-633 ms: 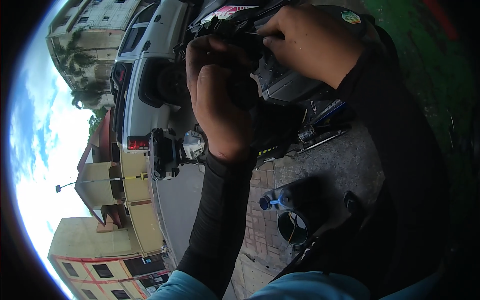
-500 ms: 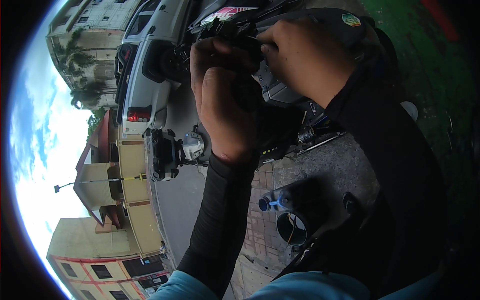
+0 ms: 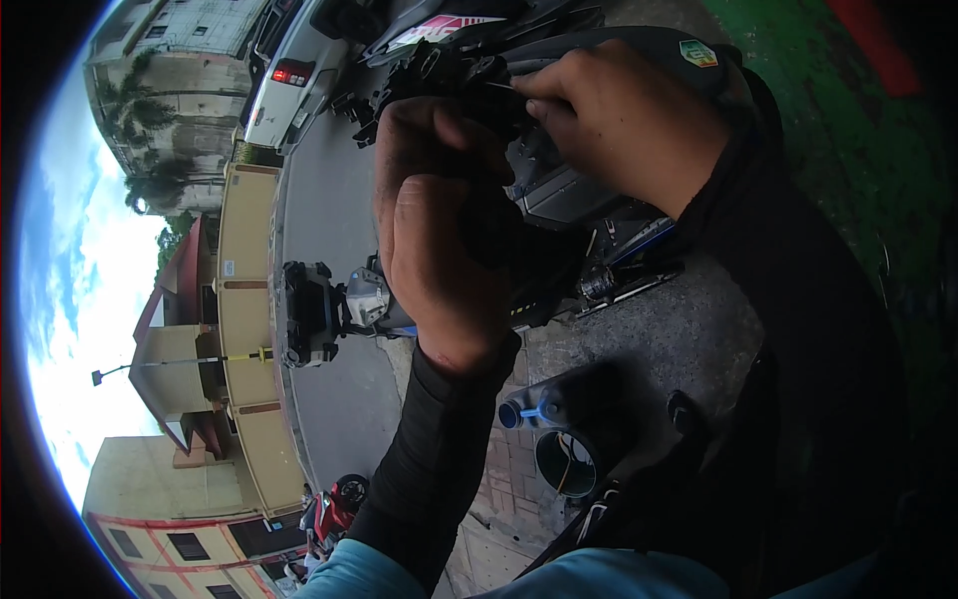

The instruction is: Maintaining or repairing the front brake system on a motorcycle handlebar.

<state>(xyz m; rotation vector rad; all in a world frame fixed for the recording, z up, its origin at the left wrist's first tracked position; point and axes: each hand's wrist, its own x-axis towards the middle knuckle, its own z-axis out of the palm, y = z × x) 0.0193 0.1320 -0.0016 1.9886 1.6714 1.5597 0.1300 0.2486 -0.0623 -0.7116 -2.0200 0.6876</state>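
My left hand [image 3: 444,220] is closed around a dark mechanical part [image 3: 439,72], whose black, knobbly top shows above the fingers. Its lower side is hidden by my palm and deep shadow. From the right, my right hand [image 3: 619,125] comes in with thumb and forefinger pinched on a thin, light-coloured rod [image 3: 498,84] that touches or nearly touches the part. The rod's kind is too small to make out. Both hands are over a parked black motorcycle [image 3: 639,60] with a long dark seat.
Below the hands stand a dark jug [image 3: 554,404] with a blue cap and an open dark bucket [image 3: 567,464] on the paving. Another motorcycle with a black top box [image 3: 307,314] is parked at the left. On the road are a white vehicle [image 3: 289,95] and a red motorcycle [image 3: 334,504].
Both hands have shifted slightly down in the picture, keeping their grips. The white vehicle has moved away toward the top, and a red motorcycle has come into view at the lower left.
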